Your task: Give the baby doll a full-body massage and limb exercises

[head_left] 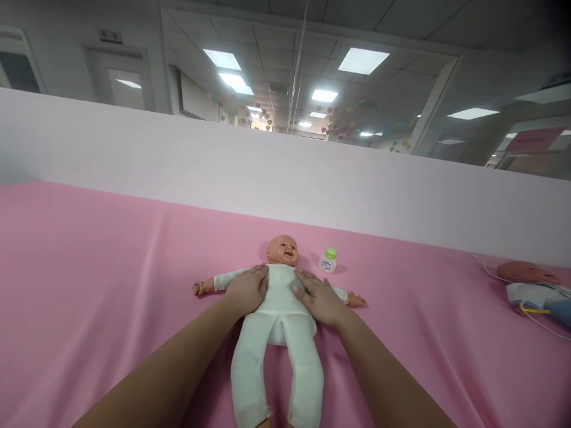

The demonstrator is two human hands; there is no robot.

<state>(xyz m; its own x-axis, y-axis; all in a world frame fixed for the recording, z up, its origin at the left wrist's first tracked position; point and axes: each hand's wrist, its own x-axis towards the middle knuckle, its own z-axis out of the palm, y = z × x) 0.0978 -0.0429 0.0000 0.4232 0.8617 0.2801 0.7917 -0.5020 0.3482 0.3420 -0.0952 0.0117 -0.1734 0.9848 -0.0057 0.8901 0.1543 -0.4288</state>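
A baby doll (280, 297) with a white cloth body lies on its back on the pink sheet (111, 309), head away from me and arms spread to both sides. My left hand (248, 289) rests on the left side of its chest, near the shoulder, with fingers laid flat. On the other side of the chest lies my right hand (322, 297), its fingers stretched out and the thumb apart. Just beyond that hand, beside the doll's head, stands a small clear bottle (328, 261) with a green cap and a printed label.
At the far right lies a second doll (529, 273) with thin tubing and blue and white cloth around it. A low white wall (285, 178) runs along the back of the sheet. Above it, glass panes (250, 65) show ceiling lights and heart stickers.
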